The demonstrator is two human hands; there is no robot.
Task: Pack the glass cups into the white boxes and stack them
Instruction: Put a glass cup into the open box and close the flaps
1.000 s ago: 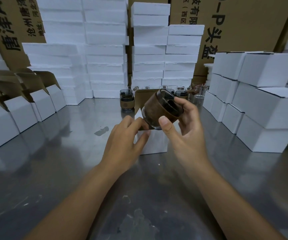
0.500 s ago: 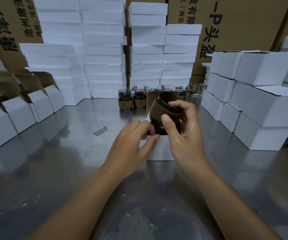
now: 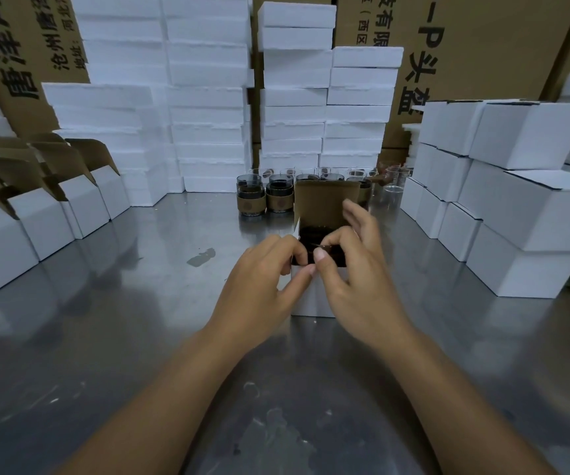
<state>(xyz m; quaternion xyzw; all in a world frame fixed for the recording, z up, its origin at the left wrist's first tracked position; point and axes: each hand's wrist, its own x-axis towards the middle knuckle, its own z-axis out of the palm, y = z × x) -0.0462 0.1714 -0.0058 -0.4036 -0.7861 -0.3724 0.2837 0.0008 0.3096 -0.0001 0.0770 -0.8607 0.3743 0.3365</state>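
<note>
Both hands meet over one white box (image 3: 314, 296) that stands open on the steel desk (image 3: 132, 344), its brown lid flap (image 3: 324, 204) upright just beyond the fingers. The glass cup (image 3: 316, 236), dark in its brown sleeve, sits down inside the box mouth, directly between the two hands.

The left hand (image 3: 263, 279) grips the box's near left corner, fingers curled over the rim and thumb laid along the white front wall. The right hand (image 3: 352, 272) pinches the near side of the cup with thumb and forefinger, while its other fingers (image 3: 355, 214) reach loosely past the right edge of the flap.

Just beyond the hands a row of sleeved cups (image 3: 249, 200) stands on the desk, with clear glasses (image 3: 393, 181) beyond the right hand. Well out to the right of the right hand are closed white boxes (image 3: 523, 214), stacked two and three high. Well out to the left of the left hand stand open white boxes (image 3: 81, 207) with their brown flaps up. A dark smudge (image 3: 201, 257) marks the desk near the left hand's knuckles. Far beyond, foam slabs (image 3: 208, 97) rise in stacks against printed cartons (image 3: 482, 46)
</note>
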